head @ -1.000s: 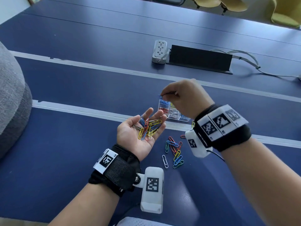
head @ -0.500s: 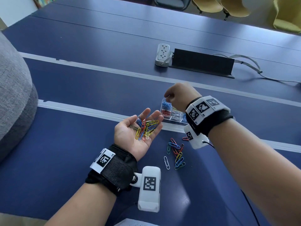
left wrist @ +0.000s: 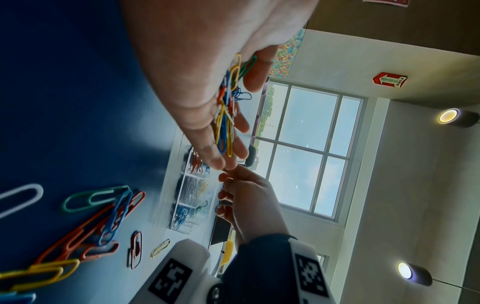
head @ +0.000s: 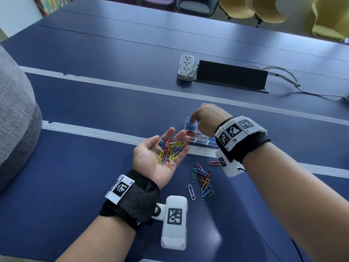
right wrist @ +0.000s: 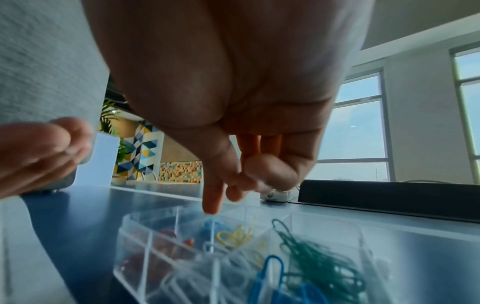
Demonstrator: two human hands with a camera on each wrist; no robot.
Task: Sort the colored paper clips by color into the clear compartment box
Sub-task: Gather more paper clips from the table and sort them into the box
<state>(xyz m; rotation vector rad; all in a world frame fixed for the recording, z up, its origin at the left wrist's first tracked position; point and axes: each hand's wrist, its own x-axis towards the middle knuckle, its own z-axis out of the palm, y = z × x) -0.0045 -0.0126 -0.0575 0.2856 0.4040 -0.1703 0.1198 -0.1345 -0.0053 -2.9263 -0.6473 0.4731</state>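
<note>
My left hand [head: 149,157] lies palm up above the blue table, fingers straight, with several mixed clips [head: 170,150] heaped on it; they show in the left wrist view too [left wrist: 226,115]. The clear compartment box [head: 201,142] stands just beyond its fingertips. My right hand [head: 205,118] hovers over the box, one finger pointing down into the blue clips' compartment [head: 190,124]. In the right wrist view I see no clip between its fingertips [right wrist: 211,203]. Red [head: 190,133], yellow [right wrist: 236,236], green [right wrist: 319,261] and white clips fill other cells.
Loose clips [head: 203,180] lie on the table between my wrists, with a white one [head: 191,191] and a reddish one [head: 215,163] apart. A power strip [head: 186,67] and black cable tray [head: 231,75] sit farther back. A grey cushion [head: 15,120] is at left.
My right hand, which pinched a clip above the box a second ago, has come down to the blue compartment and no clip shows in it now. The left hand stayed in place.
</note>
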